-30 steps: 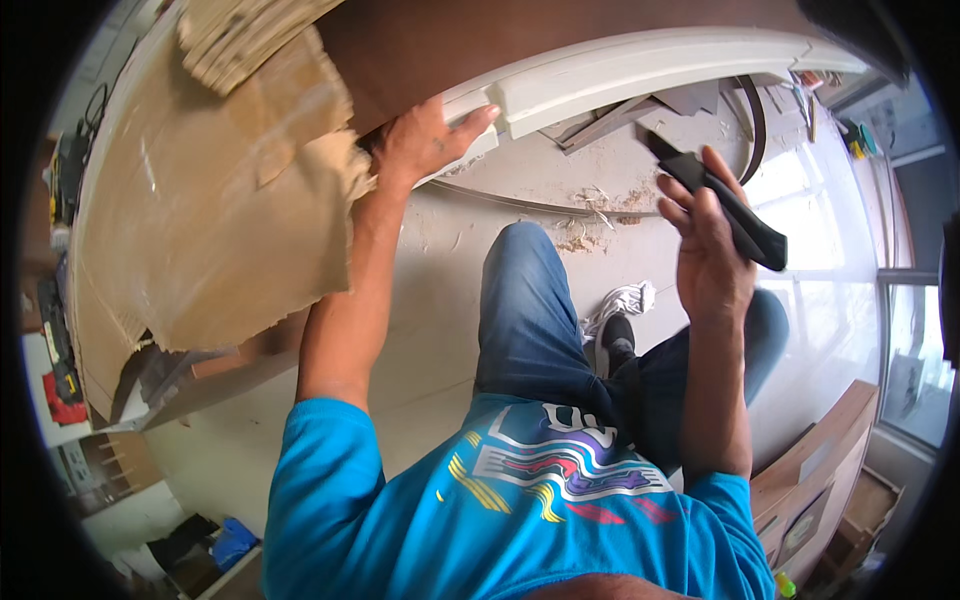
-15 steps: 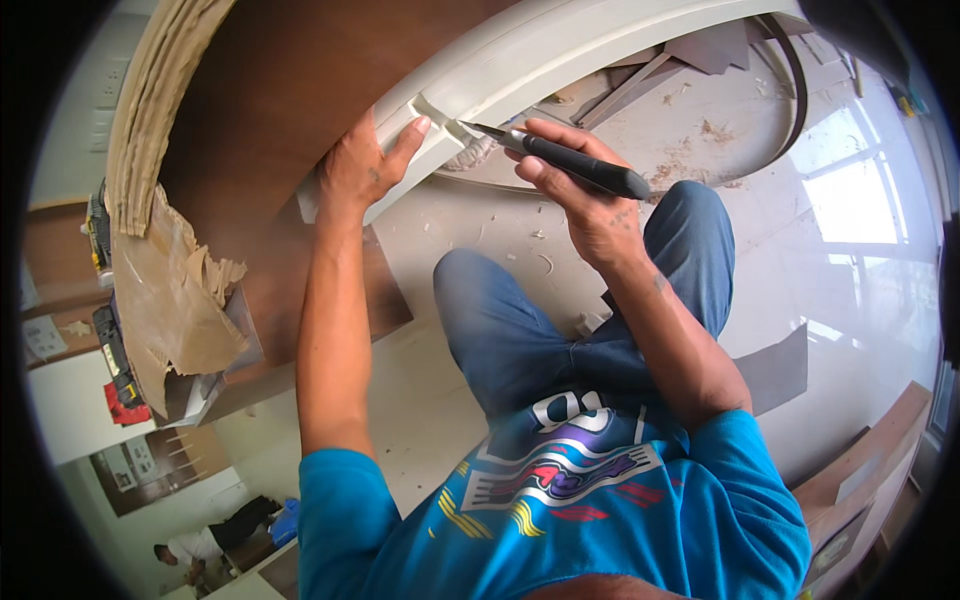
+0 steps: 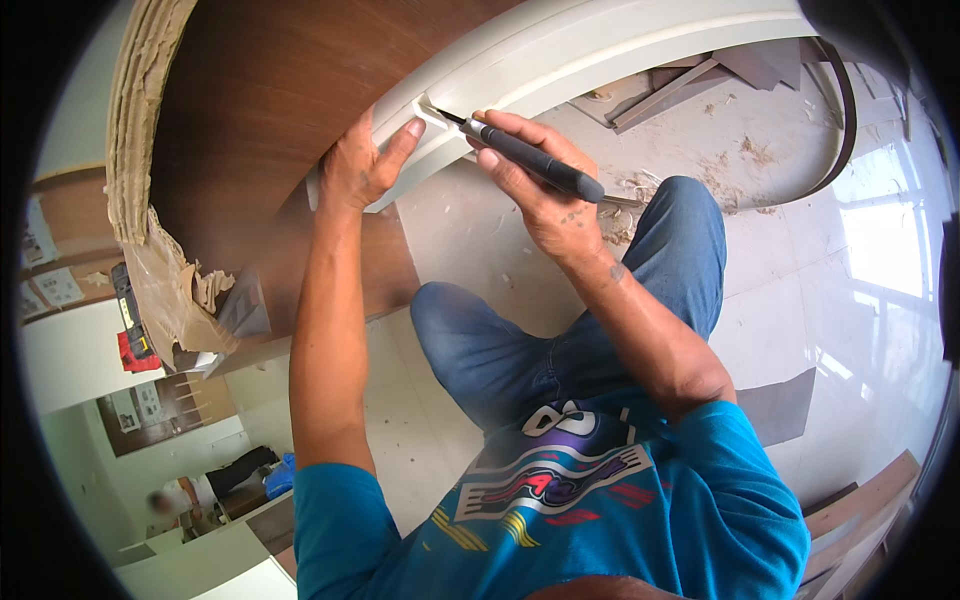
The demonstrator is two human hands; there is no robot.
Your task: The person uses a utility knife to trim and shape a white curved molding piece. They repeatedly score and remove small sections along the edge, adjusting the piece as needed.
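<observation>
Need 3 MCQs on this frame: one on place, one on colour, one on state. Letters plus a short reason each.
1. Where does the tip of the knife rest?
A. on the floor
B. on the white trim at the panel's edge
C. on the person's knee

2. What colour is the panel behind the trim?
A. dark brown
B. green
C. yellow

3. What is the left hand doing?
A. hanging free in the air
B. gripping a hammer
C. pressing flat on the trim beside the blade

Key: 1 B, the blade meets the white strip just past the thumb. 2 A, the wood-look face is dark brown. 3 C, palm and thumb lie on the trim while the right hand grips the black handle.
</observation>
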